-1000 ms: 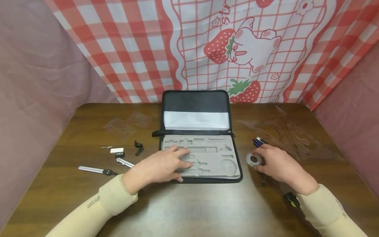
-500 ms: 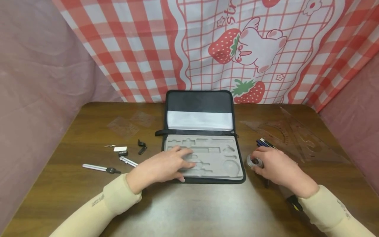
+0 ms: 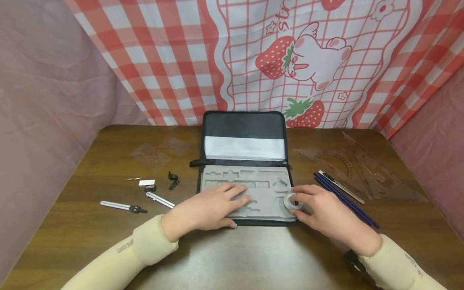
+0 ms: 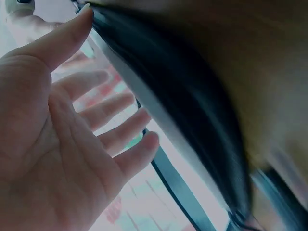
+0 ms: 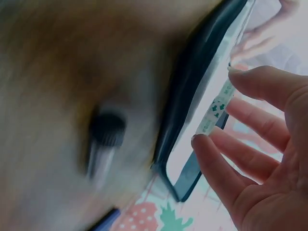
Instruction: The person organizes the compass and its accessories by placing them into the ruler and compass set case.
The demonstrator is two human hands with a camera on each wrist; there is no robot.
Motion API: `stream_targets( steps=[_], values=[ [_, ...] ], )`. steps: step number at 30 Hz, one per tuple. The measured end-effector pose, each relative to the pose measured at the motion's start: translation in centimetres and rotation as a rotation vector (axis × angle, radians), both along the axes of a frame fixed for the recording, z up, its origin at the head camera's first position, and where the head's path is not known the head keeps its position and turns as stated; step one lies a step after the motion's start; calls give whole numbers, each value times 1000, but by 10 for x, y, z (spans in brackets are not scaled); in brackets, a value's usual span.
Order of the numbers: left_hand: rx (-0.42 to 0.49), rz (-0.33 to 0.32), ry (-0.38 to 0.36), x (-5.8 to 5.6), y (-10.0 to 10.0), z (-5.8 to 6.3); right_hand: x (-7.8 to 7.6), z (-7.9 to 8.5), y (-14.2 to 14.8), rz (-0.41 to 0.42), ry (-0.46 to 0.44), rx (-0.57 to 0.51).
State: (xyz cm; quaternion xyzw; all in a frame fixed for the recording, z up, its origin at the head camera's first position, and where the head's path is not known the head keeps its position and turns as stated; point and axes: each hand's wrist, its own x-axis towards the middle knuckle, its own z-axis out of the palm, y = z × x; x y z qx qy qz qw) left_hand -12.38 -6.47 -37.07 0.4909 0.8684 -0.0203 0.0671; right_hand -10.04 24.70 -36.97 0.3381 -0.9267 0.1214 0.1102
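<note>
A black zip case (image 3: 243, 125) lies unfolded on the table, with a grey moulded tray (image 3: 268, 191) full of shaped recesses. My left hand (image 3: 210, 207) rests on the left half of the tray, its fingers spread and holding nothing; the left wrist view shows its palm (image 4: 57, 149) beside the case's edge. Between thumb and fingers my right hand (image 3: 328, 215) pinches a roll of clear tape (image 3: 288, 204) over the round recess at the tray's right. Green arrows show on the tape roll (image 5: 216, 108) in the right wrist view.
To the left lie two compasses (image 3: 115, 205), a white eraser (image 3: 146, 183), a sharpener (image 3: 150, 188) and small black parts (image 3: 173, 179). At right are dark blue pencils (image 3: 357, 207), a slim knife (image 3: 342, 187) and clear set squares (image 3: 384, 177). A black-and-yellow object (image 3: 353, 262) sits by the right sleeve.
My right hand has carried the tape roll leftward from the table onto the tray, uncovering the pencils and the knife. My left hand has slid slightly right along the tray.
</note>
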Motion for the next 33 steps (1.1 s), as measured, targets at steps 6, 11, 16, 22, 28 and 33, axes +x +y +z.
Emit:
stream_targets(
  steps=[6, 11, 16, 22, 28, 33],
  values=[
    [-26, -82, 2, 8, 25, 3, 4, -5, -12, 74, 19, 5],
    [-35, -130, -24, 13, 43, 3, 6, -6, -15, 77, -2, 33],
    [-42, -152, 7, 16, 52, 2, 6, -7, -16, 79, -11, 19],
    [-61, -149, 3, 16, 55, 0, 5, -9, -17, 82, -19, 0],
    [-67, -142, 4, 15, 55, -1, 5, -9, -16, 68, -19, 6],
    [-74, -150, 15, 14, 57, -1, 6, -7, -10, 42, -19, 13]
  ],
)
